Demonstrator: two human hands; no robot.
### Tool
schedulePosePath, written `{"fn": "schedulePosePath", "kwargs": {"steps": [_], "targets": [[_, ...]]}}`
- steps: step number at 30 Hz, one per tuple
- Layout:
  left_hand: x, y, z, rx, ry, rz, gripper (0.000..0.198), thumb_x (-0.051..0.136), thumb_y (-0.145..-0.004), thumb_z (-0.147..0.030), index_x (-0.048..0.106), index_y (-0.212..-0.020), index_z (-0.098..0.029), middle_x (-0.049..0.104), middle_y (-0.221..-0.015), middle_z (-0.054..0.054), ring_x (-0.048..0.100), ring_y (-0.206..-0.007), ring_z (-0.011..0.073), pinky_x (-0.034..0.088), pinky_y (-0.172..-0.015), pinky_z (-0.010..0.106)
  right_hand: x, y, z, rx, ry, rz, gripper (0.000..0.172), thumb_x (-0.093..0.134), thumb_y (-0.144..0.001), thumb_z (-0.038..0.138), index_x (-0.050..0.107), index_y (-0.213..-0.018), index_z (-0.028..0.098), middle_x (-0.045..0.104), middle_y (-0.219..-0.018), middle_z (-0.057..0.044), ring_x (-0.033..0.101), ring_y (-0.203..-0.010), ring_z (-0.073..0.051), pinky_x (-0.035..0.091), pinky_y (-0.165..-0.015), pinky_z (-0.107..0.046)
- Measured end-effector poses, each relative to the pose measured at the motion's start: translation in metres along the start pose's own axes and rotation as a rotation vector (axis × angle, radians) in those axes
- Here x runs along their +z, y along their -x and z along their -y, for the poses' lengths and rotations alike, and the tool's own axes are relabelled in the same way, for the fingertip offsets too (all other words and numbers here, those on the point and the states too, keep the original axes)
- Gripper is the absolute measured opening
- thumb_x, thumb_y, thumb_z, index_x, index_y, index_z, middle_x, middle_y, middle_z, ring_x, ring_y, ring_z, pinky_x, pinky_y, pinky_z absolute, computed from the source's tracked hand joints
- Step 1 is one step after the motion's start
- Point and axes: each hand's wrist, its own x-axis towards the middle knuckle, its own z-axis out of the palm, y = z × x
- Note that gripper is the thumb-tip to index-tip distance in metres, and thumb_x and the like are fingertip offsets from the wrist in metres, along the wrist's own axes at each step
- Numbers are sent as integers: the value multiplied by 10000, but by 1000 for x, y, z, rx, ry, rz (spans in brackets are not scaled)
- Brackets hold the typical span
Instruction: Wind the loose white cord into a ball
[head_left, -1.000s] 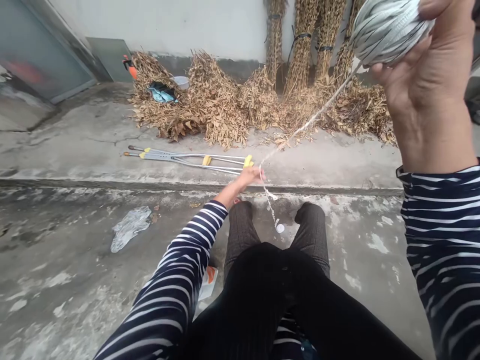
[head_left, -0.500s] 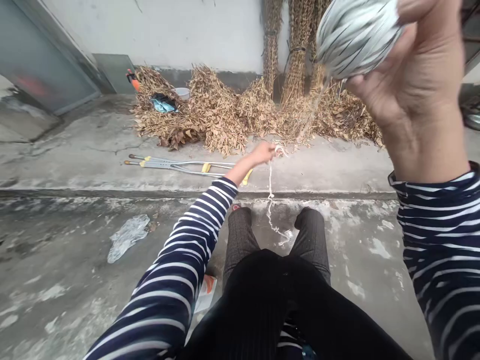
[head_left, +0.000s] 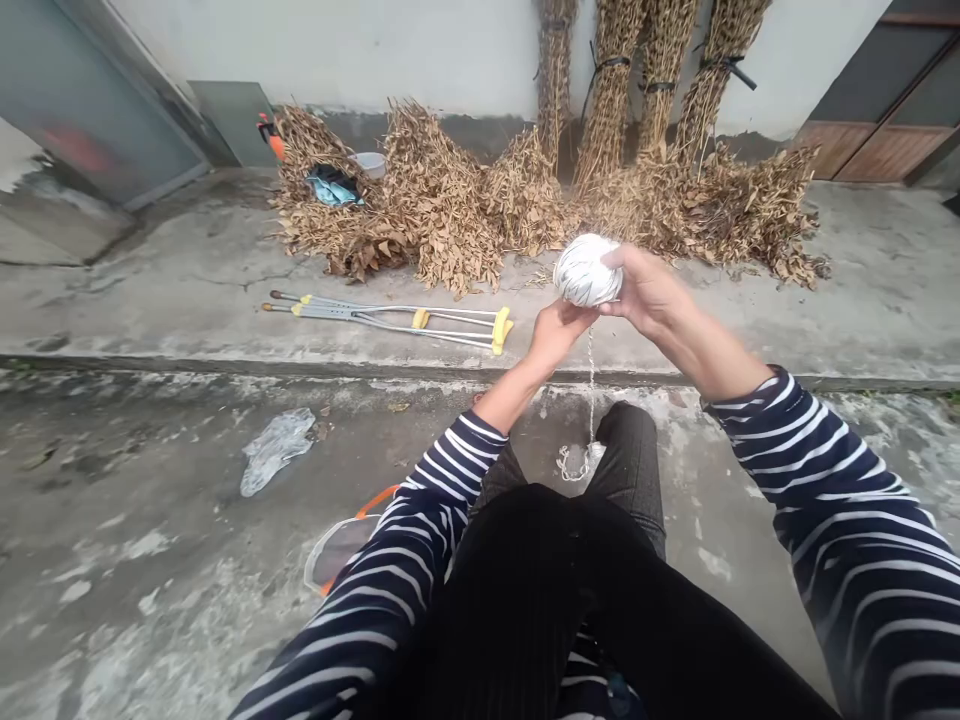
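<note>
- Fingers (head_left: 622, 258) of the right hand (head_left: 649, 295) wrap around the ball (head_left: 585, 270).
- The left hand (head_left: 555, 332) pinches the string (head_left: 590, 380) just under it; the rest hangs to the floor (head_left: 150, 520).

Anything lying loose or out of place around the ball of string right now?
The ball of string sits in the right hand, left hand just beneath. Its loose end lies tangled on the concrete below. A crumpled plastic bag lies left of it, and two crutches lie flat farther out.

Bag (head_left: 334, 552) half hidden behind striped sleeve (head_left: 431, 495), door (head_left: 881, 110) cut by right edge, twine end (head_left: 574, 466) too small
</note>
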Motion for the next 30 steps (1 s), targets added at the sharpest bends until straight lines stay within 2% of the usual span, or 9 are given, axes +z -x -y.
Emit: {"fn": "schedulePosePath", "kwargs": {"steps": [4, 6, 11, 15, 18, 20, 24, 27, 30], "targets": [[6, 4, 12, 7, -39, -17, 263, 819, -833, -346, 727, -700, -139, 744, -694, 23, 688, -810, 169, 514, -901, 274, 1, 5, -8, 22, 7, 44, 387, 843, -741, 360, 639, -1042, 225, 711, -806, -49, 608, -629, -163, 508, -401, -269], [3, 11, 17, 1, -3, 38, 280, 767, -875, -363, 743, -711, -137, 752, -689, 32, 678, -787, 155, 504, -927, 276, -2, 6, -9, 31, 6, 19, 355, 834, -751, 353, 646, -1019, 215, 710, -795, -47, 606, -616, -154, 503, -406, -253], [-19, 24, 30, -101, -36, 187, 307, 663, -960, -399, 731, -823, -132, 778, -722, 65, 690, -741, 168, 519, -891, 307, -8, 13, -18, 90, -20, -183, 307, 779, -712, 270, 681, -986, 172, 718, -776, -55, 619, -624, -160, 470, -401, -222], [-36, 21, 38, -30, -376, 82, 285, 581, -1008, -298, 738, -827, -144, 787, -797, 69, 711, -843, 194, 500, -893, 300, -5, 24, -32, 115, -126, -124, 340, 725, -715, 311, 691, -1025, 174, 717, -777, -40, 607, -608, -145, 424, -383, -192], [-40, 21, 45, 28, -595, 2, 198, 649, -954, -234, 738, -801, -147, 772, -818, 72, 711, -885, 229, 500, -841, 305, -1, 37, -47, 95, -224, -63, 389, 746, -696, 333, 672, -1051, 193, 713, -791, -14, 596, -596, -129, 432, -396, -190], [-38, 25, 50, -39, -544, 16, 188, 671, -925, -200, 704, -749, -143, 747, -775, 68, 703, -808, 219, 510, -755, 292, 0, 48, -60, 99, -293, -45, 424, 779, -669, 351, 660, -1046, 198, 701, -780, 2, 590, -587, -119, 440, -404, -189], [-34, 39, 57, -268, -94, 15, 100, 643, -928, -188, 702, -875, -126, 716, -724, 33, 673, -656, 162, 545, -642, 272, -8, 66, -83, 98, -387, -43, 478, 810, -647, 386, 646, -1062, 217, 723, -818, -2, 631, -626, -134, 454, -414, -190], [-34, 50, 59, -272, 83, -46, 223, 756, -859, -222, 689, -1048, -126, 707, -692, -7, 644, -599, 124, 553, -643, 255, -20, 71, -90, 50, -416, -85, 461, 817, -685, 390, 645, -1086, 241, 737, -863, -1, 650, -657, -136, 475, -433, -191], [-33, 63, 60, -220, 19, 2, 277, 849, -764, -254, 701, -963, -131, 689, -655, -25, 579, -551, 85, 499, -621, 218, -30, 72, -91, 40, -425, -131, 459, 833, -681, 397, 653, -1076, 249, 740, -872, 2, 653, -662, -136, 462, -428, -186]]}}
